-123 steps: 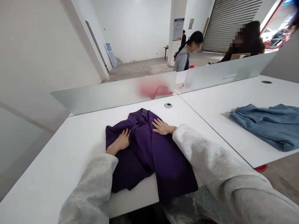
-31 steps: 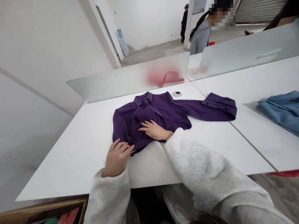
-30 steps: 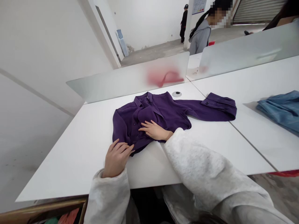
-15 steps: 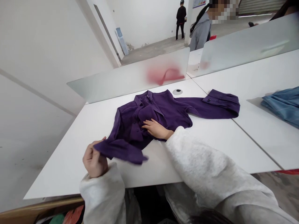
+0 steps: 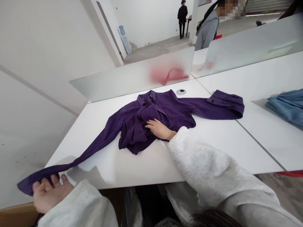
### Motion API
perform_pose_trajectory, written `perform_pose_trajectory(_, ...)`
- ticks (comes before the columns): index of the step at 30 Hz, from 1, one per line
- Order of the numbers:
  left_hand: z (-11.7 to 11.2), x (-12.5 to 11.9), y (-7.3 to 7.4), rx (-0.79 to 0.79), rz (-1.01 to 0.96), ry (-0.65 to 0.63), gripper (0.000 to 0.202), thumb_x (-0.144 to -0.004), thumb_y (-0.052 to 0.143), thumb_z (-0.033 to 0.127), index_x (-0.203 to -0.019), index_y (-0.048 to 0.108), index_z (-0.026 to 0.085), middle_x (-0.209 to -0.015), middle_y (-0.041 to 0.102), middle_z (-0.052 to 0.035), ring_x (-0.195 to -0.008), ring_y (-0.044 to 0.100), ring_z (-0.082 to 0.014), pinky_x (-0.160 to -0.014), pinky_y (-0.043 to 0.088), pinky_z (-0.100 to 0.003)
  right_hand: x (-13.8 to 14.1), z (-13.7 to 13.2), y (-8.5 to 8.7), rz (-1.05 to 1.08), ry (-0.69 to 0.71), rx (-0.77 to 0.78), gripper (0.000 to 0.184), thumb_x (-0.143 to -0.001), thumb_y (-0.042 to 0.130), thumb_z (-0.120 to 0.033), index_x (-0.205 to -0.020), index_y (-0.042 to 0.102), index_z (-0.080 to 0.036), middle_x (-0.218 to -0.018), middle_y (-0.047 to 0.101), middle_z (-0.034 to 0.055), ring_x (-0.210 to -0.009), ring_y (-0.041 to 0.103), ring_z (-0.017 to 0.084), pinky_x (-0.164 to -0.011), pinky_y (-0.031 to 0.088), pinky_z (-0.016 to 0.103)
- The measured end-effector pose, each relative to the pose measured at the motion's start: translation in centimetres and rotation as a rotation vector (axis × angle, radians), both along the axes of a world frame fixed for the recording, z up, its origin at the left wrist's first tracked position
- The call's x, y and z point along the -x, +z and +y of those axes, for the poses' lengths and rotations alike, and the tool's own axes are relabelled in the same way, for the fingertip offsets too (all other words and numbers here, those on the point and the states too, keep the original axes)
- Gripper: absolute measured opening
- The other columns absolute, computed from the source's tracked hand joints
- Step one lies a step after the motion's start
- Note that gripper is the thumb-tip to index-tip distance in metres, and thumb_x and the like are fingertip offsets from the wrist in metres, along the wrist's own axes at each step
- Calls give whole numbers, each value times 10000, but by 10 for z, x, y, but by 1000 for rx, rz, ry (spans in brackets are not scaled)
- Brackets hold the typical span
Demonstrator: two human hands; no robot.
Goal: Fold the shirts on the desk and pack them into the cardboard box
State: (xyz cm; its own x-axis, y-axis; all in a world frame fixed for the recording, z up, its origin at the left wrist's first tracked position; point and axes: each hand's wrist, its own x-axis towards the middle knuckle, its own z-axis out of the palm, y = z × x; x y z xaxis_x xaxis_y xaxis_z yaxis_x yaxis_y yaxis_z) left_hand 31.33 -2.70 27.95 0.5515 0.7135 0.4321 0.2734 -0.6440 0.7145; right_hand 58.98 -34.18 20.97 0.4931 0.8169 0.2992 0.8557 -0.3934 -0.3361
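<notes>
A purple button-up shirt (image 5: 163, 107) lies front up on the white table (image 5: 151, 171), its collar toward the far side. My right hand (image 5: 158, 128) rests flat on the shirt's front, fingers stretched out. At the near left corner, my left hand (image 5: 50, 192) is turned palm up with its fingers apart, against the end of one sleeve (image 5: 97, 142). That sleeve stretches in a long line from the shoulder, and its end is off the tabletop. The other sleeve (image 5: 220, 105) lies out to the right, folded back so its buttoned cuff shows.
Frosted dividers (image 5: 132, 78) run along the table's back, with a blurred red shape behind one. A round cable grommet (image 5: 181, 91) sits near the collar. Folded blue cloth (image 5: 287, 105) lies at right. A cardboard box (image 5: 17, 214) stands below left. Two people are beyond the dividers.
My left hand has moved down and left, drawing the bunched sleeve out to its length. Its fingers have gone from pinching the fabric to spread. My right hand has stayed on the shirt.
</notes>
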Motion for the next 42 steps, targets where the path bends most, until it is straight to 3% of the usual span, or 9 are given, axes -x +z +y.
perform_pose_trajectory(3, -22, -8, -19, 152, -263, 255, 503, -874, 352, 382, -1353, 204, 423, -1486, 339, 4, -1319, 412, -268, -954, 445, -534, -2, 0, 3, 41, -42, -132, 366, -901, 400, -101, -1198, 610, -131, -1263, 602, 113, -1203, 529, 194, -1071, 364, 383)
perform_pose_trajectory(8, -67, -50, -53, -116, 217, -148, 340, -823, 483, 476, -951, 643, 205, -963, 689, -89, -913, 649, -272, -803, 526, -430, -2, -2, 4, 72, -92, -224, 388, -908, 353, -101, -1195, 609, -149, -1216, 628, 84, -1141, 561, 179, -1011, 426, 352)
perform_pose_trajectory(15, -102, -95, -93, -432, 341, -359, 430, -808, 522, 482, -1038, 641, 138, -1140, 644, -192, -1169, 524, -369, -931, 434, -540, -10, -1, 38, -148, -81, -84, 369, -898, 413, -125, -1208, 614, -148, -1416, 468, 128, -1342, 366, 271, -1074, 325, 455)
perform_pose_trajectory(20, -119, -118, -77, -205, 229, -389, 311, -886, 421, 366, -1002, 635, 172, -1016, 666, -144, -1029, 591, -307, -904, 450, -507, -47, 40, 71, -135, -158, 2, 387, -953, 343, -190, -1239, 597, -131, -1383, 511, 127, -1325, 391, 277, -1070, 324, 462)
perform_pose_trajectory(25, -125, -120, -69, 237, 59, -370, 317, -915, 383, 431, -1043, 573, 212, -971, 665, -86, -956, 623, -231, -884, 482, -434, -88, 85, 58, 168, -249, 366, 426, -962, 397, -373, -1313, 550, -185, -1446, 435, 141, -1370, 317, 340, -1064, 254, 621)
perform_pose_trajectory(30, -118, -105, -73, 699, -160, -452, 381, -892, 399, 539, -1048, 533, 218, -921, 669, -58, -765, 647, -167, -725, 530, -333, -121, 98, 40, 274, -306, 427, 518, -958, 346, -485, -1380, 488, -220, -1497, 347, 151, -1346, 351, 376, -1011, 328, 629)
perform_pose_trajectory(36, -85, -20, -66, 950, -214, -596, 357, -838, 466, 613, -994, 634, 339, -419, 403, 47, -424, 470, -141, -532, 473, -322, -143, 98, 33, 278, -307, 395, 527, -940, 350, -547, -1346, 526, -261, -1473, 405, 110, -1325, 406, 317, -1085, 284, 530)
perform_pose_trajectory(40, -100, 18, -54, 1138, -22, -636, 337, -811, 581, 545, -960, 617, 245, -498, 507, 18, -485, 523, -148, -540, 454, -311, -139, 95, 22, 269, -342, 366, 547, -956, 311, -511, -1422, 427, -248, -1541, 272, 105, -1392, 245, 386, -1049, 242, 651)
perform_pose_trajectory(42, -106, 19, -57, 1037, -23, -521, 352, -824, 580, 515, -1012, 575, 218, -664, 624, -27, -617, 597, -179, -620, 489, -336, -132, 92, 16, 245, -358, 323, 558, -969, 270, -493, -1450, 375, -232, -1558, 227, 94, -1418, 163, 377, -1062, 178, 673)
